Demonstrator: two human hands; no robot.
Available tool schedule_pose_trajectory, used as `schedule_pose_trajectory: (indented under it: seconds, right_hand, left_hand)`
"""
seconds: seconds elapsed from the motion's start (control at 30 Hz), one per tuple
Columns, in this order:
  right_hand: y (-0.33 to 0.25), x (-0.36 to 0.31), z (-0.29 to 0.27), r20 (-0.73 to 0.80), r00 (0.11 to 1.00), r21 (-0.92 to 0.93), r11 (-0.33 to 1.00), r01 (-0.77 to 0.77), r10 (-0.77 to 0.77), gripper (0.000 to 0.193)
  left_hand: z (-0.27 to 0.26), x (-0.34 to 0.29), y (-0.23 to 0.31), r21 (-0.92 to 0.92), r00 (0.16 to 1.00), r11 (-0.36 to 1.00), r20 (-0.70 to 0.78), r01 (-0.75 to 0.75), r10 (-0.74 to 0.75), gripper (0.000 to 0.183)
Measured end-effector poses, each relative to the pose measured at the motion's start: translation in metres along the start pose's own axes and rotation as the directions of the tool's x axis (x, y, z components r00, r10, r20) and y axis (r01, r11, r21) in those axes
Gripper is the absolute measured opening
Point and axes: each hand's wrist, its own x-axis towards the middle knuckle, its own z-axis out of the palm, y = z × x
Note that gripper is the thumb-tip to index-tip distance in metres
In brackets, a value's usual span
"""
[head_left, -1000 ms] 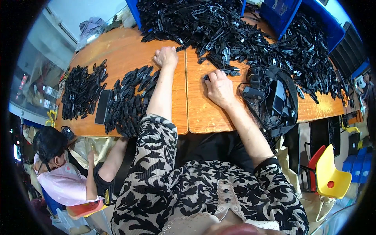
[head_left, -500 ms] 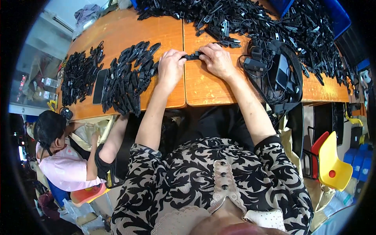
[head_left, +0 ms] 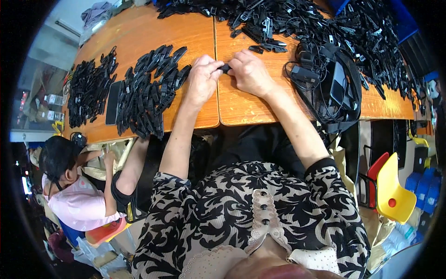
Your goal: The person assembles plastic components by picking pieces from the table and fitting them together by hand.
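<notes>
My left hand (head_left: pixel 202 80) and my right hand (head_left: pixel 251 72) meet over the seam between two orange-brown wooden tabletops. Both are closed, fingertips pinching a small black plastic piece (head_left: pixel 225 68) from either side. The fingers cover most of it, so its exact kind cannot be made out. Beside my left hand lies a pile of black plastic pieces (head_left: pixel 149 95), long and narrow, many side by side. Beyond my right hand, a few similar loose pieces (head_left: pixel 270 47) rest at the edge of a far larger heap (head_left: pixel 297 21).
A dark flat phone-like slab (head_left: pixel 112 103) lies between the near pile and another black pile (head_left: pixel 90 90) farther left. Right of my forearm sits a black mesh bag (head_left: pixel 351 95) with cables and a device. A seated person (head_left: pixel 79 186) works at left; a yellow chair (head_left: pixel 394 190) stands at right.
My hands have drawn closer together, and less of the black piece shows between the fingertips. My right hand has moved slightly left. The person at left has shifted a little.
</notes>
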Motion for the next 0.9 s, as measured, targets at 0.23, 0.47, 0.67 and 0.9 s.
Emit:
schedule_pose_trajectory:
  seconds: [0.23,0.47,0.67,0.9]
  right_hand:
    - [-0.003,0.003,0.005,-0.015,0.992,0.104,0.987,-0.122,0.124,0.012]
    - [0.026,-0.008,-0.011,-0.206,0.916,-0.37,0.84,-0.398,0.343,0.016]
    - [0.008,-0.001,-0.004,-0.08,0.982,-0.194,0.964,-0.182,0.169,0.026]
    - [0.01,-0.003,-0.006,0.02,0.993,-0.044,0.993,-0.114,0.115,0.019]
  left_hand:
    - [-0.007,-0.013,0.005,0.133,0.998,0.991,-0.062,0.029,-0.021,0.021]
    - [-0.031,-0.001,0.017,0.626,0.984,0.767,-0.176,0.138,-0.033,0.04]
    - [0.015,0.119,-0.03,0.433,0.987,0.891,-0.017,-0.137,0.16,0.066]
    - [0.049,0.146,-0.052,0.408,0.971,0.905,0.239,-0.119,0.02,0.062]
